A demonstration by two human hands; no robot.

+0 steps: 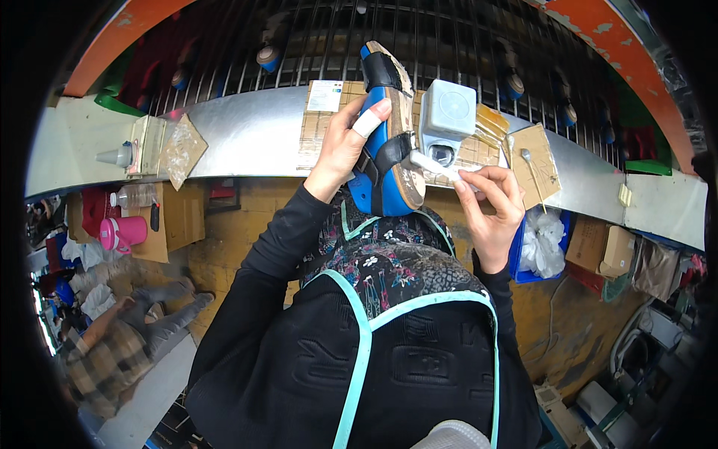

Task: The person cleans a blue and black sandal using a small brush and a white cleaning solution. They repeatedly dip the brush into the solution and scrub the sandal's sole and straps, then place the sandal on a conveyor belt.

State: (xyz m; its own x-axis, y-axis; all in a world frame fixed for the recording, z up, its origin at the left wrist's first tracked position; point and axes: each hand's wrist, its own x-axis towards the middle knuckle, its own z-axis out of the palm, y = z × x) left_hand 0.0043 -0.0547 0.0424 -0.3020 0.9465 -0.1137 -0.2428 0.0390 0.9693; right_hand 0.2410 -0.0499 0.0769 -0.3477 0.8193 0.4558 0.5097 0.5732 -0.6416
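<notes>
My left hand [348, 146], a white wrap around one finger, is closed on a sandal [393, 153] held upright over the bench edge. The sandal has black straps around a blue shoe last, and its beige underside faces right. Between the fingertips of my right hand [490, 206] is a slim white tool [432, 165] that looks like a small brush. Its thick tip is at the sandal's underside; whether it touches I cannot tell. Just behind the tool stands a pale grey pot [449, 112] with a square top and a dark round opening low on its front.
Cardboard [318, 135] lies under the pot on the metal bench [239, 142]. A long-handled brush [531, 168] rests on another cardboard piece at right. Behind, a roller rack [314, 52] carries several lasts. A blue bin [542, 243] with plastic bags stands below right; a person [112, 344] is at lower left.
</notes>
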